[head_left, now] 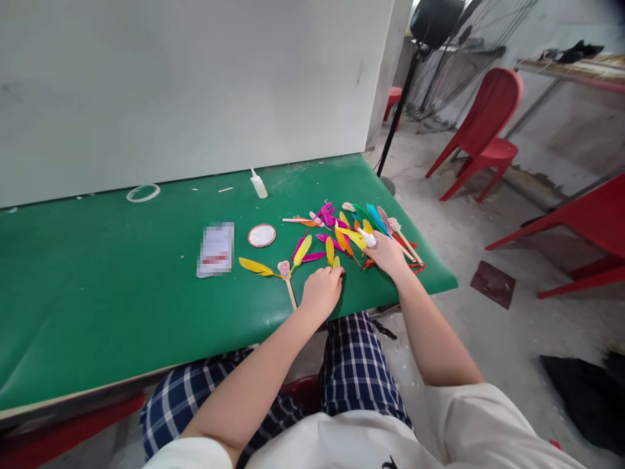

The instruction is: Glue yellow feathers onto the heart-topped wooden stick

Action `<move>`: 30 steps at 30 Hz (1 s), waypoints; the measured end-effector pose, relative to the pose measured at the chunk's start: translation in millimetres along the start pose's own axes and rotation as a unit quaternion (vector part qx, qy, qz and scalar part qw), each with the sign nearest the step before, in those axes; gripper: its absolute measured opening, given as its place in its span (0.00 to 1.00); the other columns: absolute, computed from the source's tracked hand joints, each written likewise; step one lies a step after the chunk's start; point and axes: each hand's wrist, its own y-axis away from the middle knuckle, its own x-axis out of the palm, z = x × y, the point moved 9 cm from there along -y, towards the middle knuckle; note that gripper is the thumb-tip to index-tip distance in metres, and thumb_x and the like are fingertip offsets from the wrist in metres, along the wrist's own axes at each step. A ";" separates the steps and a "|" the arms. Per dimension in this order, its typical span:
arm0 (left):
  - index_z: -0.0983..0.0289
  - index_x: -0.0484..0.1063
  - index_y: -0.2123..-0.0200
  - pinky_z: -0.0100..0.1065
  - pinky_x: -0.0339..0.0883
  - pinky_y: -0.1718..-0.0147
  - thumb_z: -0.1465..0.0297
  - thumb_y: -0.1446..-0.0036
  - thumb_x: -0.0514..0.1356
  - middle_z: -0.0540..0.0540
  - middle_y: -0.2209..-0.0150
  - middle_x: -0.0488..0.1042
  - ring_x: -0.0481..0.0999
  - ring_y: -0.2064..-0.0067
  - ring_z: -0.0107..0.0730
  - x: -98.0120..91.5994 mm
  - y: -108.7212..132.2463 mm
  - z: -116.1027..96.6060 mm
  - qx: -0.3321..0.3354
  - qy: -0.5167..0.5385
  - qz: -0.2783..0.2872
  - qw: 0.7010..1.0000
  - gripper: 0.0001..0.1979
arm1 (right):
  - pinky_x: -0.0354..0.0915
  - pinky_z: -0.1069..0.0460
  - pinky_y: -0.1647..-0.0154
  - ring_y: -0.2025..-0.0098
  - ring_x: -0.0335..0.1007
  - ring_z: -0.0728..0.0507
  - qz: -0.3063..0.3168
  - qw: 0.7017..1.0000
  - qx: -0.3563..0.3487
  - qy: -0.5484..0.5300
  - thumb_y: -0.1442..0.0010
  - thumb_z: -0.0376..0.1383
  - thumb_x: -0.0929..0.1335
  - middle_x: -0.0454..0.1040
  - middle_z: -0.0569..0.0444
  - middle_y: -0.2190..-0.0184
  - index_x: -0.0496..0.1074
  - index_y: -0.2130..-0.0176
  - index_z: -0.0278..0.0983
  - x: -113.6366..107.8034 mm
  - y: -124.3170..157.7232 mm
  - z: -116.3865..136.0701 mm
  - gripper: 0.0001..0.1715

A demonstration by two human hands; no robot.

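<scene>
My left hand (322,291) is near the table's front edge, fingers closed on a small yellow feather (336,262). Just to its right, my right hand (389,255) grips a small white glue bottle (370,240), its nozzle pointing left over the feathers. Left of my left hand lies a wooden stick (291,294) with a pinkish piece (284,267) at its top and yellow feathers (255,266) spreading from it. Magenta feathers (312,257) lie around it. More coloured feathers, including a blue feather (375,215), and sticks are spread beyond my right hand.
On the green table (122,280) are a round white lid-like disc (262,236), a blurred packet (215,251), a second glue bottle (259,185) and a tape ring (143,193). A white panel (195,85) stands behind. Red chairs (493,130) and a black stand (398,124) are at right.
</scene>
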 end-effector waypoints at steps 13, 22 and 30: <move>0.62 0.69 0.55 0.32 0.65 0.66 0.68 0.41 0.52 0.53 0.67 0.72 0.72 0.68 0.31 -18.3 -1.6 17.7 -0.030 0.212 -0.039 0.976 0.13 | 0.61 0.52 0.68 0.72 0.61 0.49 -0.267 0.911 0.018 -0.314 0.56 0.42 0.69 0.65 0.59 0.75 0.61 0.73 0.38 -56.0 14.9 -19.7 0.15; 0.64 0.73 0.60 0.35 0.70 0.62 0.67 0.49 0.60 0.53 0.67 0.78 0.77 0.64 0.35 -15.5 -15.1 22.4 -0.106 0.525 -0.060 0.842 0.12 | 0.59 0.54 0.73 0.75 0.61 0.50 -0.026 0.919 -0.087 -0.383 0.56 0.40 0.70 0.66 0.59 0.77 0.62 0.74 0.37 -17.5 37.7 51.2 0.13; 0.66 0.71 0.66 0.37 0.72 0.66 0.67 0.54 0.64 0.55 0.71 0.78 0.77 0.69 0.33 -8.5 -2.1 56.9 -0.178 0.633 -0.065 0.751 0.11 | 0.54 0.53 0.74 0.72 0.67 0.44 -0.060 0.997 0.042 -0.009 0.49 0.45 0.67 0.72 0.53 0.75 0.66 0.68 0.38 -11.0 10.3 7.8 0.13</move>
